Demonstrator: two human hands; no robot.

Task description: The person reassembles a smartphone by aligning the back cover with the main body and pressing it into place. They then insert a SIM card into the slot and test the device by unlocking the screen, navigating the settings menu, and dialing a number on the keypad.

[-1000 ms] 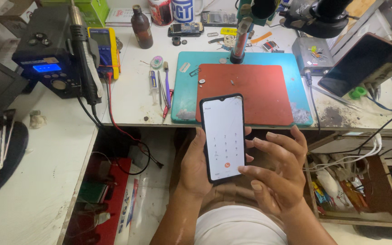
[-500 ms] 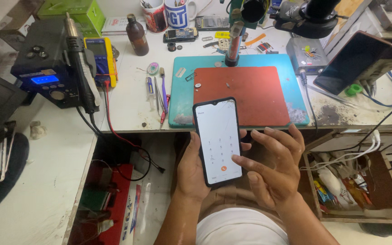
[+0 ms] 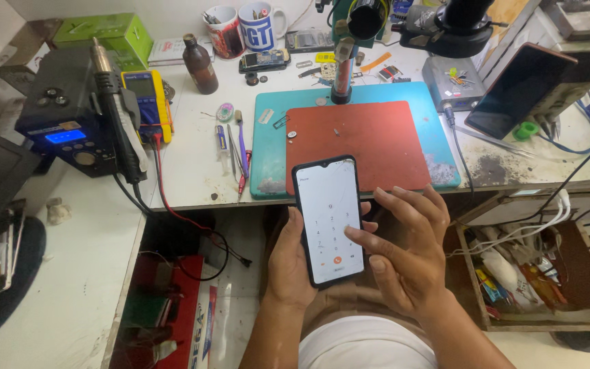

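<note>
counter point(image 3: 192, 164) | red mat point(image 3: 360, 140) on teal mat point(image 3: 268, 147) at 12 o'clock | yellow multimeter point(image 3: 146, 102), brown bottle point(image 3: 199, 65) at 10–11 o'clock | two mugs point(image 3: 244, 27) at 12 | drawer point(image 3: 575, 273) at 3–4 o'clock

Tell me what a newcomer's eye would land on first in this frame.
The lit smartphone, showing a white dial pad, sits low in the centre in the left hand, with the right hand touching its screen. Behind it on the white workbench lies a red mat on a teal one.
</note>
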